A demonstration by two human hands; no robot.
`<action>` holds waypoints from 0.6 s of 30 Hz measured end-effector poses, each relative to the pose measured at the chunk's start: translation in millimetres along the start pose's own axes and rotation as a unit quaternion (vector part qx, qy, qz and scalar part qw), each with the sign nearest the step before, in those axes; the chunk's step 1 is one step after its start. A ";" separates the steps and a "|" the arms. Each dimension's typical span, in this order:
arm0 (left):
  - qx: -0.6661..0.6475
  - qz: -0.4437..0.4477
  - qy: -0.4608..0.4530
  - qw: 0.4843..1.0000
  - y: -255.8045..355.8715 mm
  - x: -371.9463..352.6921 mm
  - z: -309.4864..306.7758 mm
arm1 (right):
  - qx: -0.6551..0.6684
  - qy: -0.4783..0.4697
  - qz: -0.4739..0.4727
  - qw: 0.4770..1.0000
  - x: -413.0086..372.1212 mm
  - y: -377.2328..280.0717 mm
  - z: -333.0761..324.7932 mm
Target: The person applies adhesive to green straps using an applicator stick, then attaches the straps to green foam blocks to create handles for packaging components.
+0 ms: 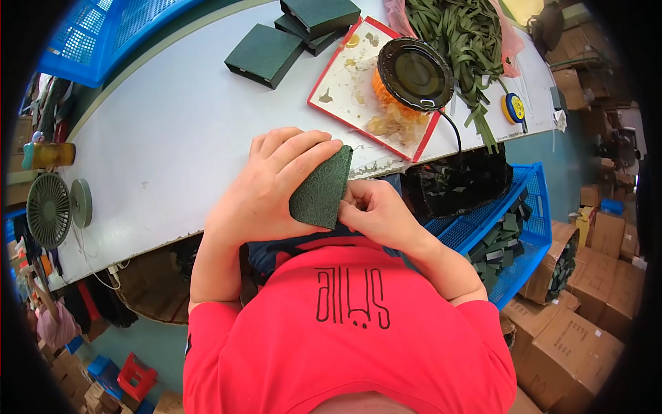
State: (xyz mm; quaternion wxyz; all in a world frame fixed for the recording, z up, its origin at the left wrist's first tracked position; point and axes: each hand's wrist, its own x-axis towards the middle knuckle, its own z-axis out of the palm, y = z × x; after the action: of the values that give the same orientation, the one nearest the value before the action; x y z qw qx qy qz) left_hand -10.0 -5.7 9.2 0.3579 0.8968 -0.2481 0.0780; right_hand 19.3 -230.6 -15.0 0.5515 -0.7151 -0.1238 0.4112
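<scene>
My left hand [272, 181] is wrapped round a small dark green box [321, 190] with a textured, leather-like surface, held tilted at the table's front edge, close to my body. Its fingers go over the top and the thumb lies along the lower edge. Against the box's right side, my right hand [378, 212] is closed, thumb and fingers pinched together. Whatever lies between those fingertips is hidden. Similar green boxes [265, 54] sit on the table beyond my hands, some of them stacked.
On the white table [158, 152], a red-rimmed tray [338, 79] carries a round black-topped pot [416, 74] with a cable. Green ribbon strips [462, 41] and a tape measure [512, 108] lie right. A small fan [49, 210] stands left; a blue crate [538, 228] of green pieces is below right.
</scene>
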 end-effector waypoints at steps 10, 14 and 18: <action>-0.009 -0.060 0.073 0.995 -6.9 -7.0 -0.1 | -0.151 0.204 -0.354 0.900 -13.3 1.3 -15.8; -0.027 -0.048 0.099 0.994 -4.7 -2.8 5.3 | 0.053 -0.087 -0.027 0.994 -28.3 -4.5 -3.0; -0.053 -0.018 0.094 0.994 -3.3 0.1 10.7 | 0.288 0.022 0.015 0.957 -18.0 7.1 8.7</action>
State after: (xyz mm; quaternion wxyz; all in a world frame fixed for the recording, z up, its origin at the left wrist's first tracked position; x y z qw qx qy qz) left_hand -8.7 -11.0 -0.6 0.4279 0.8697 -0.2007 0.1421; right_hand -0.4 -238.6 -13.7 0.7305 -0.5366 0.0223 0.4218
